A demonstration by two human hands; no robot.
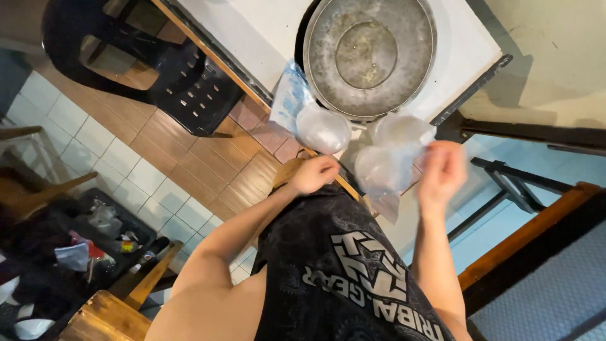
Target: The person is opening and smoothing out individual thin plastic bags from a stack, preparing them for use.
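Head view, left hand: our left hand sits at centre frame, fingers curled into a loose fist over the table edge; we cannot tell whether it pinches anything.
Head view, right hand: our right hand is right of centre, blurred, raised with fingers closed around the clear plastic bag, forearm running down to the lower frame.
Packages: a blue-and-white printed plastic packet lies just left of the pan, touching a rounded clear bag.
Held bag: transparent, crinkled, bulging, between our two hands, just below the pan.
Pan: a wide grey metal pan rests on the white table, upper centre.
Surroundings: a black plastic chair stands upper left on the tiled floor.
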